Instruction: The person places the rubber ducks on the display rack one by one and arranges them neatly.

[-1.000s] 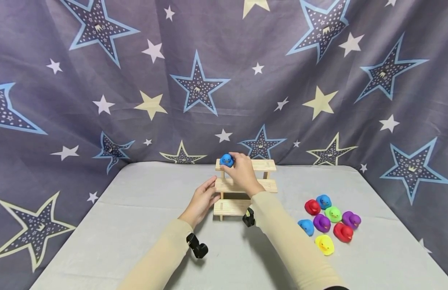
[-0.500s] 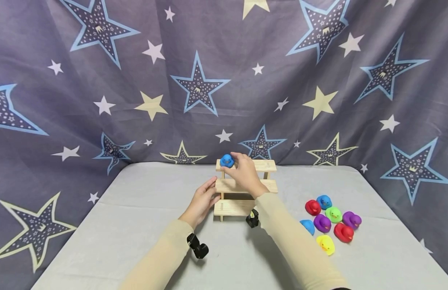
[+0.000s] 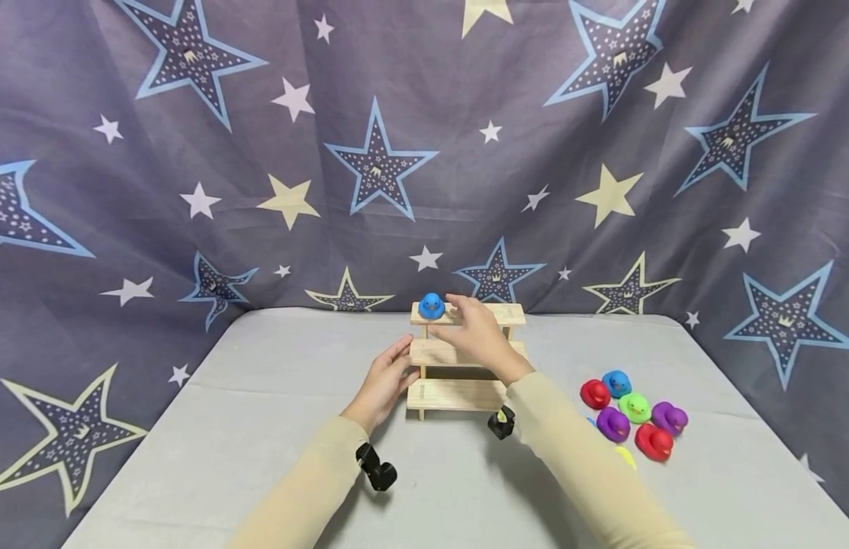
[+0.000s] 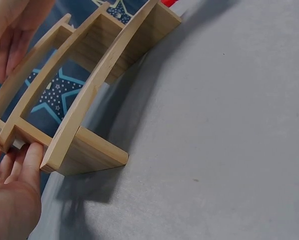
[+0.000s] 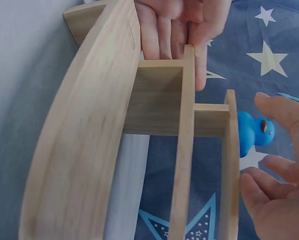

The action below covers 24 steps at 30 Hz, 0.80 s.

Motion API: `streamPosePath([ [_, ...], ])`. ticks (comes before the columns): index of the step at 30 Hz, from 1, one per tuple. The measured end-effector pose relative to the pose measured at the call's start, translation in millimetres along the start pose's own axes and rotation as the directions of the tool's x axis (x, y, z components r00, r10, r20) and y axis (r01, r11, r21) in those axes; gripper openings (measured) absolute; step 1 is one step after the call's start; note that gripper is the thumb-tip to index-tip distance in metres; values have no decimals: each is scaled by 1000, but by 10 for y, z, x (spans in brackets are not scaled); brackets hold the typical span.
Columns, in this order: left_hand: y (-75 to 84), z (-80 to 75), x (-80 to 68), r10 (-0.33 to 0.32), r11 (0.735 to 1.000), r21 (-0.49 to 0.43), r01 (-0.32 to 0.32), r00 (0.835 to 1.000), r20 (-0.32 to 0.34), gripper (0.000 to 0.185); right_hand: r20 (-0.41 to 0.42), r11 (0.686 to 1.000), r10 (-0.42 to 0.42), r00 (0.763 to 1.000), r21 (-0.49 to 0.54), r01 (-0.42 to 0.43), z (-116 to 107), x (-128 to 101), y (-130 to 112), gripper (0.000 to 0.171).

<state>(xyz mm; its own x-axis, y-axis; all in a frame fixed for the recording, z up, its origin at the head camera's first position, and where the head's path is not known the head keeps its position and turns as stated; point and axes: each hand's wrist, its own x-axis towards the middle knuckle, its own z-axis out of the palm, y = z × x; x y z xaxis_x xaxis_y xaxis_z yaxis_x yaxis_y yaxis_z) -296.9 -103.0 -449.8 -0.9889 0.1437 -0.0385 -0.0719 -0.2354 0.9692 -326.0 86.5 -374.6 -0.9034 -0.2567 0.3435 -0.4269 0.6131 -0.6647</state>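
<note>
Up at the left end of the top board point(image 3: 503, 313) of the little wooden stand point(image 3: 455, 394), we've got one blue duck point(image 3: 432, 306) sitting upright, beak toward the person. What it all hangs on, we'd say, is the gap just to its right. The right hand point(image 3: 480, 335) is right there, thumb and fingers spread wide, nothing held. In the head view we can see a sliver of board between duck and fingers, so we'd call them apart, though very close.

The left hand point(image 3: 381, 383) sits lower, around the middle board's left end, fingers fairly straight and resting against the wood. We can't tell how hard it presses, but the right is clearly the duck's nearer hand.

As for long axes, the boards run left to right, and the right forearm comes in at a slant from the near right. The loose ducks are off that way too: the red duck point(image 3: 595, 393) by the stand side, and the yellow duck point(image 3: 626, 456) half hidden by the right sleeve point(image 3: 575, 457). From the right hand they lie rightward and nearer the person, well apart from the left.
</note>
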Motion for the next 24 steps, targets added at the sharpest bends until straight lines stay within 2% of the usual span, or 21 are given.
streamPosePath([
  [7,-16,-4,14,8,1000,2,-8,1000,4,53,6,1000,-19,1000,-20,19,-164,-108,26,73],
  [17,-15,9,2,-5,1000,5,5,1000,-9,54,-5,989,-109,994,-98,108,-456,-280,145,68],
  [24,-1,13,-4,-3,1000,6,3,1000,-4,54,3,986,-113,994,-125,113,-653,-437,257,67],
])
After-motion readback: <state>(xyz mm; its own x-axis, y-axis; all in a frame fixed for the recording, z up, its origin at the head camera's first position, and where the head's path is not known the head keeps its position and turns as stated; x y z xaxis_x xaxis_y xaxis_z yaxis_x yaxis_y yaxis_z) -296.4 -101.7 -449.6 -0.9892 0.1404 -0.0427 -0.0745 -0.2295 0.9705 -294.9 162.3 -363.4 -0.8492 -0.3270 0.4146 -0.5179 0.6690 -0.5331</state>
